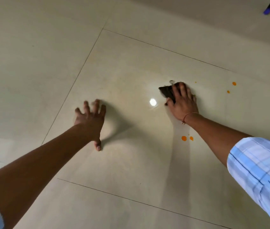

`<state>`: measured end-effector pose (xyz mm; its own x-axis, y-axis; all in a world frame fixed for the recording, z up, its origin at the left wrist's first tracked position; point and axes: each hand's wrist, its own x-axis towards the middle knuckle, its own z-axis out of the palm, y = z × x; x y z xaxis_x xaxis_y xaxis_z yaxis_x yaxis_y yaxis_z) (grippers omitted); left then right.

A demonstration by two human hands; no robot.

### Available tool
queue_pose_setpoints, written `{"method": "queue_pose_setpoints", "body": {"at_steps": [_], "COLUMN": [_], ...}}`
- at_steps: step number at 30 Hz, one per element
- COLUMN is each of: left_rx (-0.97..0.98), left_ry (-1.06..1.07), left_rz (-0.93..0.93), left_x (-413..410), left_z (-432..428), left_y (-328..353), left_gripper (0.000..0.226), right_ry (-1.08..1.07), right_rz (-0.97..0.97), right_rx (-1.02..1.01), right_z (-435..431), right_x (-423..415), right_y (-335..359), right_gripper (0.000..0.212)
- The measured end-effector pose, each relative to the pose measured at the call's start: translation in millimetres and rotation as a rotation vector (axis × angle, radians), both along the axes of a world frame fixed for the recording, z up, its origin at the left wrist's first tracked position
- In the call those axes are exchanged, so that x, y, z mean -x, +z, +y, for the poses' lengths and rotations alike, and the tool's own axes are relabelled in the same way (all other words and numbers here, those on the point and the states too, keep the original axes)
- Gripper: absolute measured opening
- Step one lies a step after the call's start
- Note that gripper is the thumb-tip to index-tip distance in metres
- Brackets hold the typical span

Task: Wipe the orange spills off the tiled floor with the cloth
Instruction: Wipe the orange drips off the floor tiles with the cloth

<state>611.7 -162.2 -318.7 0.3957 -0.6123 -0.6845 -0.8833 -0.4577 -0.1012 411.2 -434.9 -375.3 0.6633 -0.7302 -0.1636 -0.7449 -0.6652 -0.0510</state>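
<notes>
A dark brown cloth (166, 92) lies flat on the glossy cream tiled floor (131, 63). My right hand (183, 103) presses on it with straight fingers, covering its right part. Two orange spots (184, 138) sit just below my right wrist. Two more orange spots (234, 83) lie to the right of the cloth, with a tiny speck nearby. My left hand (90, 120) rests on the floor at centre left, fingers spread, holding nothing.
A dark pole with a blue tip (267, 10) reaches the floor at the top right corner. A bright light reflection (153, 102) shines on the tile left of the cloth. Tile joints cross the floor. Another orange speck sits at the right edge.
</notes>
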Motion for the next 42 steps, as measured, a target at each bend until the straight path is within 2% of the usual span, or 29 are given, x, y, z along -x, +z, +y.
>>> {"method": "queue_pose_setpoints", "body": {"at_steps": [2,5,8,12,17,20,24,25,29,30,31,35,37,39,40,42], "left_rx": [0.124,0.200,0.153,0.082,0.015,-0.007,-0.016,-0.011,0.013,0.016,0.017,0.026,0.019,0.004,0.004,0.003], "left_ry": [-0.107,-0.112,-0.078,-0.059,-0.054,-0.050,-0.046,-0.044,-0.039,-0.038,-0.041,-0.051,-0.045,-0.048,-0.055,-0.056], "left_rz": [0.000,0.190,0.222,0.217,0.212,0.194,0.167,0.170,0.196,0.194,0.186,0.155,0.142,0.118,0.105,0.089], "left_x": [20.9,65.7,86.6,88.0,91.6,95.7,98.1,98.4,96.1,95.9,95.9,99.5,100.2,101.7,102.9,103.8], "left_z": [-15.6,-47.5,-66.6,-74.8,-83.5,-88.0,-90.6,-90.3,-85.8,-84.9,-84.6,-88.8,-90.3,-90.1,-90.8,-91.3], "left_y": [-2.9,-11.2,-22.0,-22.4,-15.3,-10.1,-12.9,-13.4,-12.5,-11.8,-11.2,-14.9,-14.5,-12.9,-10.7,-9.5], "left_gripper": [0.149,0.150,0.156,0.158,0.161,0.163,0.164,0.165,0.164,0.163,0.164,0.166,0.167,0.167,0.167,0.168], "right_ry": [-0.083,-0.064,-0.034,-0.177,-0.181,-0.125,-0.359,-0.347,0.073,0.108,0.080,-0.396,-0.281,-0.036,0.017,-0.030], "right_rz": [-0.003,-0.050,0.001,0.023,-0.053,0.017,-0.036,-0.060,-0.021,-0.017,-0.016,-0.067,-0.063,-0.010,0.006,0.014], "right_rx": [0.010,-0.002,-0.023,-0.047,-0.053,-0.086,-0.071,-0.044,-0.060,-0.075,-0.065,-0.035,-0.029,-0.060,-0.074,-0.086], "right_z": [-5.4,15.0,9.6,-28.5,34.0,38.9,39.1,56.0,130.7,128.3,119.2,88.2,105.9,134.2,143.1,136.4], "right_x": [18.7,52.0,66.5,50.3,110.0,138.1,106.7,102.7,148.6,163.1,169.2,120.8,105.3,132.6,157.3,195.5], "right_y": [-3.0,-3.0,-2.0,1.9,5.4,5.5,-0.6,-2.7,1.4,2.7,0.9,-2.5,-1.8,-0.5,3.3,7.0], "right_gripper": [0.070,0.074,0.075,0.067,0.078,0.080,0.076,0.075,0.070,0.070,0.070,0.072,0.071,0.069,0.069,0.069]}}
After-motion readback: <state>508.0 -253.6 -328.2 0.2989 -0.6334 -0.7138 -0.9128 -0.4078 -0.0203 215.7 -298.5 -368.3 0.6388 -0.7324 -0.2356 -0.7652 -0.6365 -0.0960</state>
